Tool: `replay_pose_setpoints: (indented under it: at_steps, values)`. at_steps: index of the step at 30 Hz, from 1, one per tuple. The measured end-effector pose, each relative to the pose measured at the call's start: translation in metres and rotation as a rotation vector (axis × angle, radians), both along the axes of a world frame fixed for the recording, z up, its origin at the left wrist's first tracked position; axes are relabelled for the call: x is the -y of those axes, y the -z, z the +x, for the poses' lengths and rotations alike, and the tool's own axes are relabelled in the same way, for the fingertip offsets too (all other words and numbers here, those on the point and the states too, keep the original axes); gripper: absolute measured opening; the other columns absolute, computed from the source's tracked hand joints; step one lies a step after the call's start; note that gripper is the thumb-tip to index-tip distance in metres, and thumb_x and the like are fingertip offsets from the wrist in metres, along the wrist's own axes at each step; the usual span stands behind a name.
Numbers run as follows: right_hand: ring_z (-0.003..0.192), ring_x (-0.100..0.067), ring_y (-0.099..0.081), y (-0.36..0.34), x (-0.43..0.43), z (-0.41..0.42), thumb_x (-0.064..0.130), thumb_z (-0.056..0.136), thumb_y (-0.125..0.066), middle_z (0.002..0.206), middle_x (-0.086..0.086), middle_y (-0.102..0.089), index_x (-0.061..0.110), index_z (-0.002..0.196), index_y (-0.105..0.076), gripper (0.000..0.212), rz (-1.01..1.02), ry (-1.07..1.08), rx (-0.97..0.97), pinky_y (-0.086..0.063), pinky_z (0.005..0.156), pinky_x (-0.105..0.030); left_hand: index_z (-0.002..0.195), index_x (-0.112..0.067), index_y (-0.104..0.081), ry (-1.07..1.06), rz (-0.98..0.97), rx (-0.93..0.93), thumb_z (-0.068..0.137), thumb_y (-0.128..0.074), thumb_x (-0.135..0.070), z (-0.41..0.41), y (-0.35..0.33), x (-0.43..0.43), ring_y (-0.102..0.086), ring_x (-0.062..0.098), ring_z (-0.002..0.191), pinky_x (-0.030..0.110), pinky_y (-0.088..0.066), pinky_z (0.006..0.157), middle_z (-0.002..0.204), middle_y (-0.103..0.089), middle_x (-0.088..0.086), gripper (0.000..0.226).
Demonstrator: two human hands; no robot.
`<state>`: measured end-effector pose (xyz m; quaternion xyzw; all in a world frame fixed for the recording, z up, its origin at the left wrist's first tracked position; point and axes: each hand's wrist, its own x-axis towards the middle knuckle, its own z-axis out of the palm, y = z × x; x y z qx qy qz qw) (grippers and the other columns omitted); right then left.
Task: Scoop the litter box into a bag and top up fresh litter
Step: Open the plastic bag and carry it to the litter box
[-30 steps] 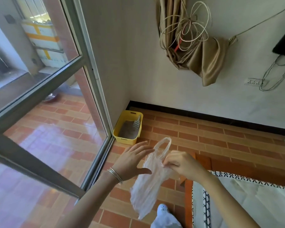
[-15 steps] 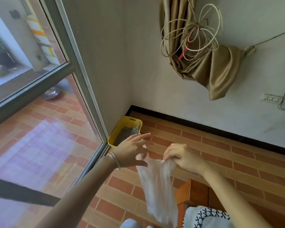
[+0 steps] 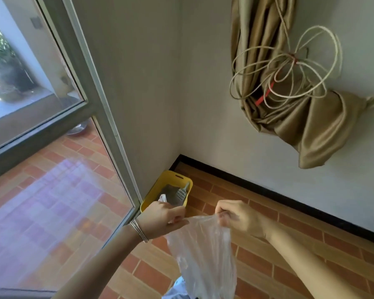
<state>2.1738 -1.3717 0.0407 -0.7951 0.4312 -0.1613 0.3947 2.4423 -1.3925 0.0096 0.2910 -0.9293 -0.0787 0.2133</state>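
— Where does the light come from?
— Daylight enters through the glass door (image 3: 20, 83) at nine to ten o'clock. The outdoors there is blown out nearly white.
— Any glare?
— A pale violet sheen lies on the lower pane (image 3: 52, 201) at eight o'clock. The room is evenly bright and shadows are soft.
— Sharpness?
— Soft overall. The plastic bag (image 3: 203, 244) at six o'clock looks smeared. The wide lens tilts the door frame (image 3: 99, 104) and slants the skirting (image 3: 289, 201) at four o'clock.
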Motion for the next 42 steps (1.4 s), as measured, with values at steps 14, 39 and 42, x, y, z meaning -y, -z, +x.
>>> replay_pose_setpoints:
  at_steps: [14,39,42]
  values:
    - [0.069,0.004,-0.039,-0.005,0.216,0.025,0.029,0.09,-0.059,0.072,0.019,-0.042,0.011,0.086,-0.067,0.019,-0.252,-0.473,-0.212,-0.029,0.073,-0.01,0.086,-0.011,-0.068,-0.164,0.41,-0.191,0.082,-0.065,-0.047,0.04,-0.01,0.147,-0.042,-0.001,0.051,0.003,-0.031,0.054,0.059,-0.043,-0.016,0.036]
    - [0.096,-0.023,-0.06,0.139,0.412,0.062,0.017,0.098,-0.044,0.103,-0.005,-0.065,0.017,0.107,-0.051,0.011,-0.503,-1.919,-0.311,-0.046,0.095,-0.036,0.107,-0.012,-0.038,-1.1,0.745,0.446,0.101,-0.026,-0.032,-0.105,0.12,0.113,-0.056,0.031,0.07,0.038,-0.019,0.114,0.071,-0.058,0.006,0.025]
    - [0.096,-0.02,-0.06,0.168,0.405,0.064,0.023,0.098,-0.044,0.101,-0.002,-0.066,0.018,0.103,-0.053,0.012,-0.486,-1.95,-0.296,-0.048,0.092,-0.033,0.111,-0.012,-0.041,-1.135,0.818,0.414,0.101,-0.028,-0.033,-0.121,0.15,0.094,-0.06,0.031,0.077,0.037,-0.03,0.108,0.082,-0.064,0.009,0.026]
